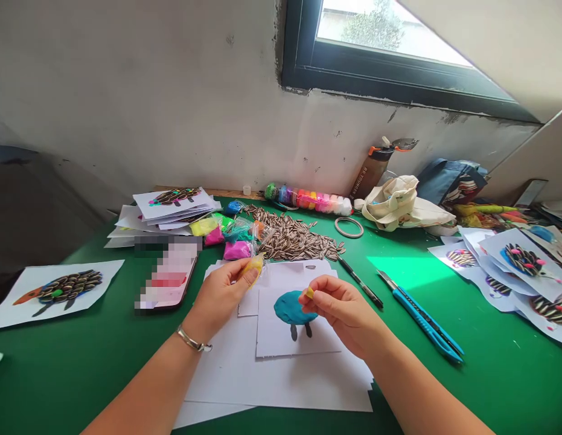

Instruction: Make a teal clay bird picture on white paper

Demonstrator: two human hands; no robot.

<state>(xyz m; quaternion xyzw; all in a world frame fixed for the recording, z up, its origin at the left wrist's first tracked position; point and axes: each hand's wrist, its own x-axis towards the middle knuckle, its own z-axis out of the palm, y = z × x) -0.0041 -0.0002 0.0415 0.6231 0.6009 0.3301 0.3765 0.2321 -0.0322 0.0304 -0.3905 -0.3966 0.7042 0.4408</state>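
My left hand (233,287) pinches a small clear bag of yellow clay (253,270) above the upper edge of the white sheets. Between the thumb and fingers of my right hand (346,308) is a small piece of yellow clay (310,293). Below it lies a white card (281,344) bearing a flattened blue clay oval (290,307) with two dark legs under it. My right fingers cover the oval's right end. The card rests on a stack of larger white paper (226,374).
Beyond my hands lie a heap of sunflower seeds (294,235) and bagged coloured clay (238,249). A phone (172,275) is at left; a black pen (360,283) and blue utility knife (421,317) are at right. Finished seed pictures (66,290) flank both sides.
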